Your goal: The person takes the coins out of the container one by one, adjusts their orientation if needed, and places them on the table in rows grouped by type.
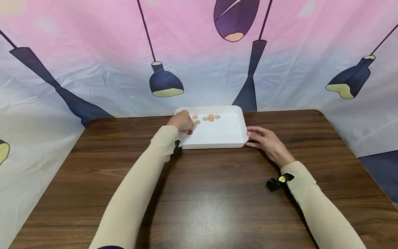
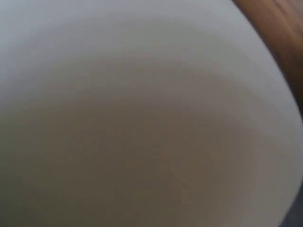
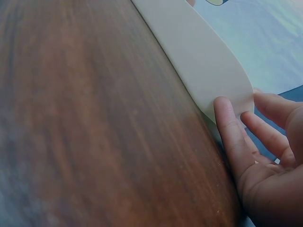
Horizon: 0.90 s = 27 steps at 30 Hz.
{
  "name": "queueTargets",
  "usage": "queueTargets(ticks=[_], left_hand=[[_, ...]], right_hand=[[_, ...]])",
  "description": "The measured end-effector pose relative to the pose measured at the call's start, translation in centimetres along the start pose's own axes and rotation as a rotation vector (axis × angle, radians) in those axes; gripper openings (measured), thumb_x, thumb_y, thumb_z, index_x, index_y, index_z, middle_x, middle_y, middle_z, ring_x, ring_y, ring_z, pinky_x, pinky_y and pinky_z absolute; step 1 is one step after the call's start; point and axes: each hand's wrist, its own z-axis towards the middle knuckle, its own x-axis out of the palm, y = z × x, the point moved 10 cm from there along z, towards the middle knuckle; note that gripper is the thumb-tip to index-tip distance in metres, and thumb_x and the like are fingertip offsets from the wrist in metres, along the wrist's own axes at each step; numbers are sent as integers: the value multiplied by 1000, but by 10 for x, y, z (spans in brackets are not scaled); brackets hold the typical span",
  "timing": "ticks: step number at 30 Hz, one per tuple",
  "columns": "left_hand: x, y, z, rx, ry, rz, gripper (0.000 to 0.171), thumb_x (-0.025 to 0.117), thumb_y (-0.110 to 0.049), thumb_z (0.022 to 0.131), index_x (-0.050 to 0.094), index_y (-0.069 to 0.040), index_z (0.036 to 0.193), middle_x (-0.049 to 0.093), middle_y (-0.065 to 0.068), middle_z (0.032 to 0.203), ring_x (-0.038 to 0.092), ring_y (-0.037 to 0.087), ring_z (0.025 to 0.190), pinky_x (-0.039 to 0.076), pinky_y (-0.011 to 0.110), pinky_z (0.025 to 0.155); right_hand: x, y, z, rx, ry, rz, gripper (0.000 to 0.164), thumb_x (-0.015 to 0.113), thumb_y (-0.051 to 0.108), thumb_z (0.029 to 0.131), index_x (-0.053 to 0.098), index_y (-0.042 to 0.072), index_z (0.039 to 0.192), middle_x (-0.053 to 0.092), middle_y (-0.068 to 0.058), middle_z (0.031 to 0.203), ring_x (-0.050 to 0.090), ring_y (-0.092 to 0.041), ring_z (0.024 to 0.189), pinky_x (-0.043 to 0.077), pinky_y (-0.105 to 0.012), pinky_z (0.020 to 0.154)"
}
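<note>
Small, round, orange and pale green discs (image 1: 211,117) lay inside a shallow, white, rectangular tray (image 1: 220,133), mostly towards its far side. The left hand (image 1: 181,120) bent its fingers down over the tray's left part, though whether they grasped 1 disc could not be told, while the right hand (image 1: 268,142) touched the near right corner with released fingers. Beneath was a dark brown, wood-grained table (image 1: 211,193), backed by a pink-and-blue cloth (image 1: 199,76).

no readable text, labels, or numbers
</note>
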Motion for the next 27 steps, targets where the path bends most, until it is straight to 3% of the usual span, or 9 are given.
queueTargets(ticks=[4,8,13,16,21,26,27], left_hand=[[1,-2,0,23,-9,27,13,74,-9,98,71,-2,109,68,9,92,55,10,59,47,22,56],[1,-2,-4,16,-12,-14,17,74,-8,98,71,-2,114,71,12,99,56,12,62,49,24,58],[9,-3,-5,18,95,-3,17,73,-7,100,65,-2,113,65,10,96,53,10,62,49,21,57],[11,-4,-7,30,120,31,19,73,-9,100,59,-3,112,58,10,100,52,13,70,50,22,60],[7,-15,-14,139,46,129,21,74,-9,100,58,-5,115,59,11,114,52,23,92,47,32,77],[10,-23,-22,246,8,191,26,69,-11,103,63,-8,129,68,15,103,58,22,81,47,35,76],[10,-24,-23,259,4,199,27,68,-11,104,65,-8,130,70,16,108,59,21,78,48,34,75]], right_hand=[[0,0,-1,-4,-1,-2,56,62,16,109,43,-8,155,66,-1,122,71,-10,104,62,-29,94],[0,1,-1,-9,0,-13,56,62,17,109,43,-7,155,66,-2,123,70,-10,104,62,-29,95],[1,1,-1,-6,-2,-11,53,60,15,110,43,-7,155,66,-1,121,71,-10,104,62,-29,94],[3,1,0,-8,2,-10,54,61,15,109,43,-8,155,66,-1,121,70,-10,104,62,-28,94],[3,4,0,-14,4,-4,56,62,15,109,42,-9,155,65,-4,123,70,-10,103,62,-27,93],[2,2,-1,-7,2,11,56,62,14,109,41,-10,155,64,-4,123,70,-10,103,62,-27,94],[3,2,-1,-7,4,13,56,62,14,109,41,-10,155,64,-4,123,70,-10,103,62,-28,94]])
